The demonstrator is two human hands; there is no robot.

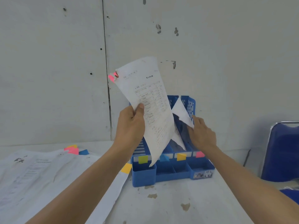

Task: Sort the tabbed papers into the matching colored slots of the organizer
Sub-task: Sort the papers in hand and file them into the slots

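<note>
Head view: both arms reach forward from the bottom, over a white table (178,207), toward a blue organizer (144,175) that stands against the wall.

The left hand (131,123) is raised up in front of the organizer. Its fingers and thumb are curled tight on the side edge of a printed paper (150,101). The paper is held up in the air and bends a little. A pink tab (111,77) sticks out at its top left corner, with a red clip (116,74) on it. The bottom tip of the paper hangs in front of the organizer's front edge.

The right hand (202,135) reaches into the right side of the organizer, with its back facing up. Its pointing finger is straight and touches a white sheet (181,110) that stands in a slot. The other fingers are hidden behind that sheet, so I cannot tell if the hand pinches it.

The two hands are apart, with the held paper between them.

Along the front of the organizer are a green label (143,159), a blue label (164,158), a yellow label (181,156) and a pink label (200,154).

More papers (48,175) lie flat on the table on the left, with colored tabs sticking out.
</note>
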